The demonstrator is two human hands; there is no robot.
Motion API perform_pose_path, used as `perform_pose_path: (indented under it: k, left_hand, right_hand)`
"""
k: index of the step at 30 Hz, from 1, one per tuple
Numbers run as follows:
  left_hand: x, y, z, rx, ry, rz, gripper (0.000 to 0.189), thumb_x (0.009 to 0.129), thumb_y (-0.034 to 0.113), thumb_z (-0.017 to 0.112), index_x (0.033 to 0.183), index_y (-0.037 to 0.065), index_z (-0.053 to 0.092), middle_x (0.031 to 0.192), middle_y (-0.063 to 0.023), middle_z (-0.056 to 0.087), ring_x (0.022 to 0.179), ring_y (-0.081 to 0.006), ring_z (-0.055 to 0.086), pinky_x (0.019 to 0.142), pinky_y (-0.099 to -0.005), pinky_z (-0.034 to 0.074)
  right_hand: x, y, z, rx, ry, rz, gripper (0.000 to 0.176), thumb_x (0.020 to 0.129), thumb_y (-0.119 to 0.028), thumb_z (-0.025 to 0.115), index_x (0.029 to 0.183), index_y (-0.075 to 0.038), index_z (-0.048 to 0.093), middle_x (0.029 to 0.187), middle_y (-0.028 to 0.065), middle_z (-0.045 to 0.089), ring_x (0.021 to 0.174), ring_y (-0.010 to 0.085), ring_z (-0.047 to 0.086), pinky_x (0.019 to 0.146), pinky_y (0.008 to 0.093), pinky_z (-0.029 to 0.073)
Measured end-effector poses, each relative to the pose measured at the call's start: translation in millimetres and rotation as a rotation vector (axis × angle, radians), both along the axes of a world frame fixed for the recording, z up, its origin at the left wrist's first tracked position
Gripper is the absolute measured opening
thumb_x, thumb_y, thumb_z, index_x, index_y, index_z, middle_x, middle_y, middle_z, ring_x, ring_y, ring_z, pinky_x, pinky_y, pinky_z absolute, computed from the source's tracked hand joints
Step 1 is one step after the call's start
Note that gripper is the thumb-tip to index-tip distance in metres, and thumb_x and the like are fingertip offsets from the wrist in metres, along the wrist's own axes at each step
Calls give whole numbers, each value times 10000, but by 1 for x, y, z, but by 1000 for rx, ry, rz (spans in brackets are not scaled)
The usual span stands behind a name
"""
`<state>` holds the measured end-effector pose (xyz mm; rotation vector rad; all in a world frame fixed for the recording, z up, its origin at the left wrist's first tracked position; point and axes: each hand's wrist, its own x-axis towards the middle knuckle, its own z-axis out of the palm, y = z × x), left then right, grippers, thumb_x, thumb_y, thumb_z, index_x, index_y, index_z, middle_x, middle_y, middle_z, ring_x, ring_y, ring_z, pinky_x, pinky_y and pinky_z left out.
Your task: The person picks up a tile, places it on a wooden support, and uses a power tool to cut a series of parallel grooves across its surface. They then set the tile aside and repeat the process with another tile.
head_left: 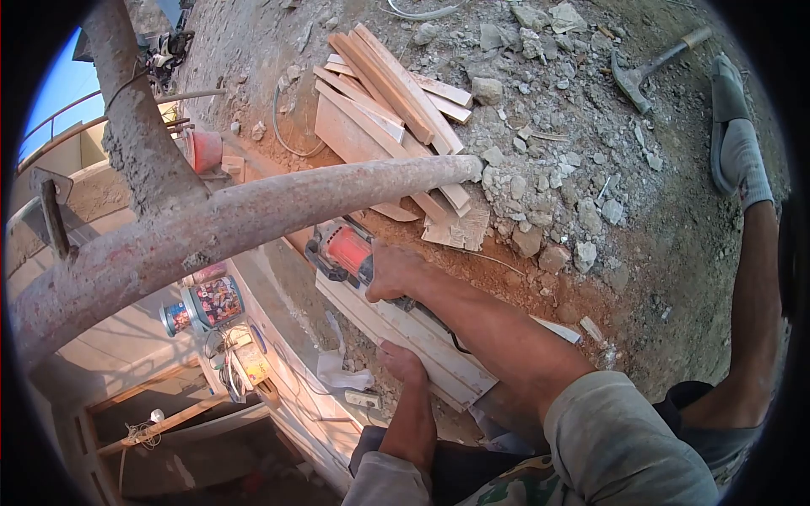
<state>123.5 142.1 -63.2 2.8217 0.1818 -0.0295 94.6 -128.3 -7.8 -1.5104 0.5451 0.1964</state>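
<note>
Probably stiff and light, best held by its long edges, the pale, grooved, flat board (pixel 447 367) lies beneath the likely weighty red-and-black power tool (pixel 346 250), its body gripped by the right hand (pixel 393 270), while the left hand (pixel 403 363) touches the board's near edge, finger closure unclear.

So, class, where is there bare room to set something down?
The ground between the rubble, hammer and lower leg looks mostly bare. Crowded: the wood pile, and the boards by the power tool and left hand.
</note>
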Motion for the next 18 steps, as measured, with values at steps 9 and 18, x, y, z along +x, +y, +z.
perform_pose_path:
  k: [9, 18]
  left_hand:
    - [5, 6, -5, 81, 1, 0, 723, 1019, 542, 276, 1263, -97, 512, 1207, -352, 572, 1117, -502, 549, 974, -530, 412]
    - [3, 6, -3, 81, -6, -73, 729, 1021, 539, 282, 1280, -107, 502, 1219, -368, 563, 1117, -514, 547, 985, -533, 408]
  right_hand:
    - [-19, 4, 3, -14, 12, -8, 821, 642, -277, 793, 1292, 66, 429, 1182, 248, 640, 1133, 351, 634, 962, 418, 505]
    - [-43, 13, 1, -22, -3, -11, 790, 636, -292, 796, 1246, 74, 453, 1150, 259, 652, 1100, 367, 646, 950, 414, 510]
